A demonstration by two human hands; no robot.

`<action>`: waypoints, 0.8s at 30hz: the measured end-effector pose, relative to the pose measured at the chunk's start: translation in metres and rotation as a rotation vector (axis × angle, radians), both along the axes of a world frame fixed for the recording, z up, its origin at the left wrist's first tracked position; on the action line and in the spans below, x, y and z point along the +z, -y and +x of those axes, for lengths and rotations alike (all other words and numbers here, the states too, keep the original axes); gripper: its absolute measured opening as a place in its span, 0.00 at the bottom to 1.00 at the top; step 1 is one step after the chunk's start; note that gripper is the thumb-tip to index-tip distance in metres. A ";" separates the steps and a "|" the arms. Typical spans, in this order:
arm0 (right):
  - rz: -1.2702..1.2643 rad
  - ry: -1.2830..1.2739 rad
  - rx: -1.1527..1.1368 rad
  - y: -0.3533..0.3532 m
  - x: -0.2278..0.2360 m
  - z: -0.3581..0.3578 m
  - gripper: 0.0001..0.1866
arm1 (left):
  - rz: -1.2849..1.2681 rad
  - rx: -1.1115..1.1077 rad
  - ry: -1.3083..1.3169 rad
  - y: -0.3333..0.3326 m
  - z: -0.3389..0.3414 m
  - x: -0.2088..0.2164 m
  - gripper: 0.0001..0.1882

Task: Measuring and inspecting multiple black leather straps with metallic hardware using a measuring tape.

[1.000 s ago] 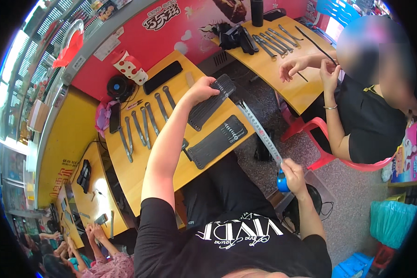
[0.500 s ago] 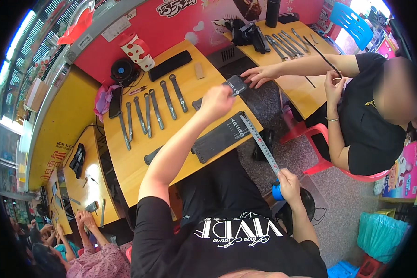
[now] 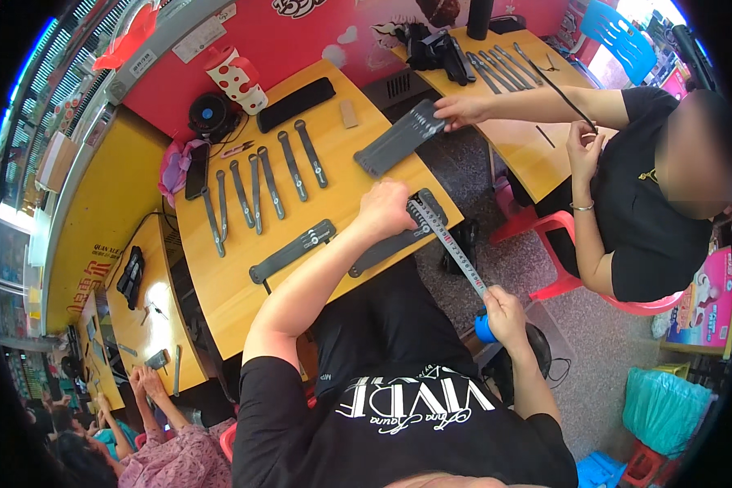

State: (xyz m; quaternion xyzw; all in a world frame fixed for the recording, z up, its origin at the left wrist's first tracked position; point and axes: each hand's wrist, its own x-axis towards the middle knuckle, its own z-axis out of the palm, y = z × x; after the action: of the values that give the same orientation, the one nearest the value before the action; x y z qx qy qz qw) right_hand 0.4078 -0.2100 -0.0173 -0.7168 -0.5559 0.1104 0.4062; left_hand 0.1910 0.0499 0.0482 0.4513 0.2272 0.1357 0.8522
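The right hand (image 3: 508, 315) grips a blue tape measure (image 3: 485, 328) beyond the table's corner, its metal blade (image 3: 462, 259) running forward and leftward onto a stack of dark strips (image 3: 378, 254) beside the left hand (image 3: 387, 205). That hand is bent low over the stack; whether its fingers pinch anything cannot be told. The yellow wooden table (image 3: 224, 297) spreads beneath the left hand and away to its left, where a second stack (image 3: 294, 248) and a row of loose strips (image 3: 271, 193) lie. Just ahead of it, a co-worker's hand (image 3: 462, 112) holds the end of another stack (image 3: 397, 145). Farther forward, a long black case (image 3: 296, 104) and a dotted container (image 3: 237, 80) stand near the red wall (image 3: 301, 47). Ahead of the right hand, another wooden table (image 3: 508, 161) bears more strips; to its right are a red chair (image 3: 549, 281), speckled floor (image 3: 598, 350) and a teal bag (image 3: 667, 411).
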 end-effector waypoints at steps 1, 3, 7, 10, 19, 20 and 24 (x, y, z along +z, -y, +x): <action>0.045 -0.026 -0.007 -0.001 0.000 0.001 0.05 | 0.000 -0.022 0.021 -0.001 0.005 0.004 0.10; 0.090 -0.052 -0.016 0.002 0.003 0.003 0.05 | 0.108 -0.084 0.028 -0.006 0.017 0.011 0.10; 0.049 -0.464 0.056 0.028 0.013 0.009 0.07 | 0.482 -0.173 -0.123 -0.028 0.048 0.009 0.13; -0.067 -0.670 0.047 0.061 0.013 0.006 0.07 | 0.608 -0.131 -0.288 -0.051 0.063 -0.011 0.10; -0.243 -0.643 -0.149 0.130 -0.013 -0.015 0.10 | 1.113 -0.086 -0.546 -0.074 0.112 -0.063 0.13; -0.241 -0.646 -0.163 0.131 -0.016 -0.016 0.10 | 1.112 -0.095 -0.550 -0.070 0.116 -0.062 0.13; -0.215 -0.652 -0.214 0.125 -0.020 -0.024 0.10 | 1.755 0.300 -0.527 -0.028 0.123 -0.048 0.18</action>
State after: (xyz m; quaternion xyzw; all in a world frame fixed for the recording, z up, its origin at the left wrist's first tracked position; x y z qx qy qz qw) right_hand 0.3839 -0.3351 -0.0371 -0.7368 -0.3043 0.3479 0.4934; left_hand 0.3142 0.0778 0.0005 0.9168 0.2855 0.2608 0.0999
